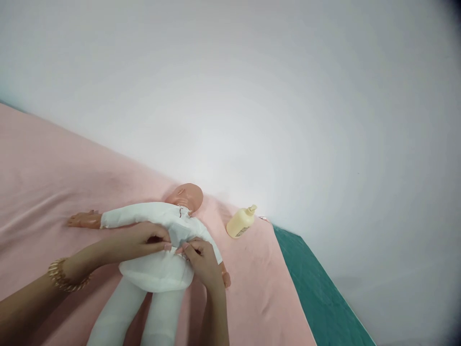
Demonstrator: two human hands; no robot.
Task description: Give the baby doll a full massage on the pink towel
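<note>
A baby doll [137, 214] with a white cloth body and a brown plastic head lies stretched out on a pink sheet, head away from me. Round its hips is a white diaper [158, 274]. At the diaper's front waist edge, my left hand [151, 240] is closed in a pinch, thumb and fingers on the edge. My right hand [200, 254] pinches the same waistband just to the right, its fingertips close to the left ones. What exactly lies between the fingertips is partly hidden.
A pale yellow pump bottle [239, 223] stands right of the doll's head. The pink sheet [259, 288] covers most of the surface, with a green mattress edge [317, 278] showing at the right. A white wall [230, 96] rises behind.
</note>
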